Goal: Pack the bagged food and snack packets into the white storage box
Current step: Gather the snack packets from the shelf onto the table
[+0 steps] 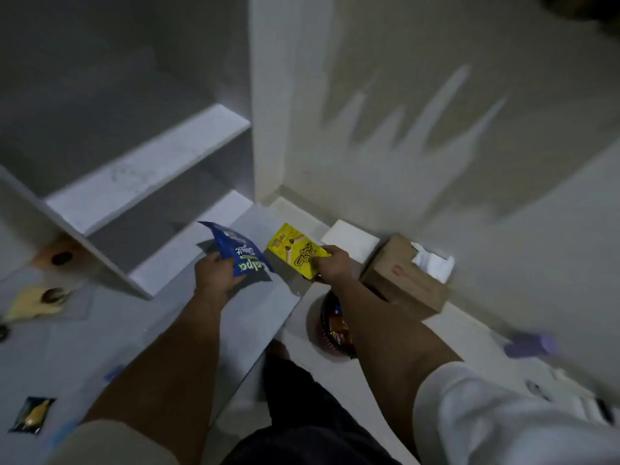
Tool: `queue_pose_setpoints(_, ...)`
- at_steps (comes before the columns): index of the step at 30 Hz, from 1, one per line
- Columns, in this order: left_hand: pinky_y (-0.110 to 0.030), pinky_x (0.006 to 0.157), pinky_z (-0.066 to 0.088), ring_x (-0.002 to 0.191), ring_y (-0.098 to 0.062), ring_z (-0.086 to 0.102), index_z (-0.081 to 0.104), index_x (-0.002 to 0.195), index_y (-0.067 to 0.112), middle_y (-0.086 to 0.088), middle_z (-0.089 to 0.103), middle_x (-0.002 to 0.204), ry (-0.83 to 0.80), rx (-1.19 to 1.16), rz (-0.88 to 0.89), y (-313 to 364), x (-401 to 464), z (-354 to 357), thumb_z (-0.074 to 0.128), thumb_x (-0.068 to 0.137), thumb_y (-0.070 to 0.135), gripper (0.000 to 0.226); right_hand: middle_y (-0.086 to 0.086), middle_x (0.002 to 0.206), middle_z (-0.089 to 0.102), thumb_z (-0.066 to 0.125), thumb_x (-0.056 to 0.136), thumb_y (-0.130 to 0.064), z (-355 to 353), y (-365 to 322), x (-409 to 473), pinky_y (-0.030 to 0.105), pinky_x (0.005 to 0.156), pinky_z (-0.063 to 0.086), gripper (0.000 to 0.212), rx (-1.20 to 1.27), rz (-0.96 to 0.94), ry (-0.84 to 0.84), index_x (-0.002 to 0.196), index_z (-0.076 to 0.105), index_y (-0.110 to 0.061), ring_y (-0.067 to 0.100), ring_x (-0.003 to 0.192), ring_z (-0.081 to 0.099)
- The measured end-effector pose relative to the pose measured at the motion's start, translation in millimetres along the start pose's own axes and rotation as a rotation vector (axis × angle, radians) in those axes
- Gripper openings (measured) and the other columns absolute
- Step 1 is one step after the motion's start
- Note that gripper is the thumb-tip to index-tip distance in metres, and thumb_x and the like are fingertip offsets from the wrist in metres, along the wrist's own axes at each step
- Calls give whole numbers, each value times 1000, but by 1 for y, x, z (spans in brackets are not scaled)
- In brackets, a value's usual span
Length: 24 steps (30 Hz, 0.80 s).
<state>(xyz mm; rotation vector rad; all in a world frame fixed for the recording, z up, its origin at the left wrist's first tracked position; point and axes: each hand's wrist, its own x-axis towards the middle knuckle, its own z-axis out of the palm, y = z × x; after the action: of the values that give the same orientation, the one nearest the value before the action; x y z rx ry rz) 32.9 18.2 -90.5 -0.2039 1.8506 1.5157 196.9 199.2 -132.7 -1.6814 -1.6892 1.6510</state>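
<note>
Dim light fills a corner where a pale wall [436, 95] meets a white shelving unit [134, 182], whose bare boards step down toward the floor [352, 374] at the left. A wide white board [255, 307] at the bottom of the unit runs under both forearms, and the person's dark trouser leg shows at the lower edge. Right of the board, against the wall, sits a brown cardboard box [404, 280] with crumpled white paper [432, 263] poking out of its top, and just beyond it a flat white block [349, 238]. A round dark basket [330, 327] with packets inside lies on the floor, partly hidden behind the right forearm. The left hand [214, 276] grips a blue snack packet [241, 253], fingers curled round its lower edge; its long axis tilts up and to the left, the printed lettering reading upside down from the camera. The right hand [332, 263] pinches a yellow snack packet [295, 251] by its near corner, the long axis slanting up-left, its far end pointing toward the shelves. Both packets are held in the air over the board, near each other but apart. Small blurred packets lie on the floor at far left, among them a dark one with a yellow centre [33, 414].
</note>
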Motion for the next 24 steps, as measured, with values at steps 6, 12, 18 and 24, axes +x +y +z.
queue_pose_setpoints(6, -45, 80, 58, 83, -31, 67, 65, 99, 6, -18, 69, 102, -233, 198, 73, -22, -61, 50, 53, 91, -7, 19, 14, 95, 72, 67, 84, 5, -89, 43, -83, 52, 75, 62, 25, 69, 7, 233, 97, 68, -17, 31, 82, 71)
queue_pose_setpoints(12, -37, 62, 59, 76, -28, 68, 65, 95, 8, -15, 70, 92, -454, 341, 72, -42, -96, 104, 52, 94, -1, 16, 8, 73, 68, 65, 82, -3, -152, 98, -124, 38, 58, 63, 12, 159, 162, 430, 77, 68, -14, 27, 67, 68)
queue_pose_setpoints(18, -47, 68, 62, 81, -35, 70, 67, 99, 2, -22, 71, 100, -547, 501, 37, -75, -107, 156, 50, 94, 1, 18, 14, 93, 72, 63, 65, -18, -194, 191, -88, 57, 73, 62, 23, 198, 311, 489, 87, 64, -22, 36, 86, 73)
queue_pose_setpoints(24, -38, 56, 61, 93, -39, 70, 66, 113, 2, -21, 68, 106, -562, 670, -24, -106, -101, 210, 51, 97, 5, 22, 15, 95, 72, 62, 56, -22, -215, 223, -50, 58, 77, 62, 35, 238, 422, 442, 91, 64, -17, 38, 89, 73)
